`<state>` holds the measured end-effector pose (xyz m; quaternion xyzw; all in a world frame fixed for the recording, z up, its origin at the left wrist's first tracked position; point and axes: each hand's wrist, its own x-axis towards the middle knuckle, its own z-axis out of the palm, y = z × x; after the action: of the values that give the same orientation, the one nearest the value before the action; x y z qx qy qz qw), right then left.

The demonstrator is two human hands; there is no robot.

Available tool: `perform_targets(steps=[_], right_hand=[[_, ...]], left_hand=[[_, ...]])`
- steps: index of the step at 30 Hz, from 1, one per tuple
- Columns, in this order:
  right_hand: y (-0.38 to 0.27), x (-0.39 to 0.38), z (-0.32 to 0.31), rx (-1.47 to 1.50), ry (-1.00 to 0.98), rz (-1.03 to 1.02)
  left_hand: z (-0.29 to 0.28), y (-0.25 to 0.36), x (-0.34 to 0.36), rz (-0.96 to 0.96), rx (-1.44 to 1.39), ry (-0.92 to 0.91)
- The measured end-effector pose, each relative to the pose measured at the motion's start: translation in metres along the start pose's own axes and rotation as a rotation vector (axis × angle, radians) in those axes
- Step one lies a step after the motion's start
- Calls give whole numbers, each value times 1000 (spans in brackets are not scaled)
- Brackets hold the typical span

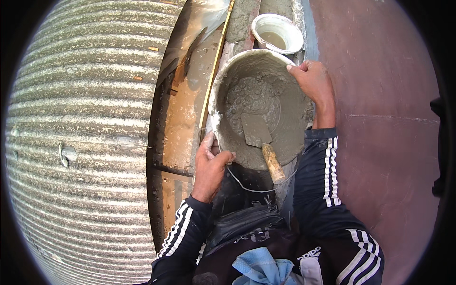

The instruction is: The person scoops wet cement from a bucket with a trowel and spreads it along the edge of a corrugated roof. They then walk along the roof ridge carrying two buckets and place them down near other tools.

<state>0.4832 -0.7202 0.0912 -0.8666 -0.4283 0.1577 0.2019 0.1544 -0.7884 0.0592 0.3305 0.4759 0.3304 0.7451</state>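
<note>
So nearest to you, your left hand point(209, 164) is clamped on the near-left rim of the mortar bucket point(223, 80), fingers curled over the edge right where the wire bail point(251, 189) loops down below it. The bucket sits dead centre in front of you, between both hands.

Inside it, the trowel point(261, 142) lies loose, nobody holding it. Its long axis runs from the wooden handle point(274, 164), which pokes over the near rim toward you, up and slightly left to the blade resting on the mix. That handle is about midway between your forearms, with your left hand the closer one.

The bucket holds wet grey mortar point(259, 95), lumpy, maybe half full.

Your right hand point(313, 80) grips the far-right rim, thumb inside the lip.

Just past the bucket there's a smaller white tub point(294, 35) with murky liquid in it. Corrugated metal sheeting point(80, 133) runs along your left.
</note>
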Motion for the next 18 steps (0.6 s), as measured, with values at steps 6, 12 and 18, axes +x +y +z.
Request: perform_targets(steps=[6,12,18], right_hand=[[-2,3,75,150,-156,-15],[-1,-2,134,129,-405,-52],[-43,-46,106,-278,-541,-337]], left_hand=[[-9,39,-10,254,18,141],[-29,45,-1,269,109,217],[-39,23,-1,271,92,261]])
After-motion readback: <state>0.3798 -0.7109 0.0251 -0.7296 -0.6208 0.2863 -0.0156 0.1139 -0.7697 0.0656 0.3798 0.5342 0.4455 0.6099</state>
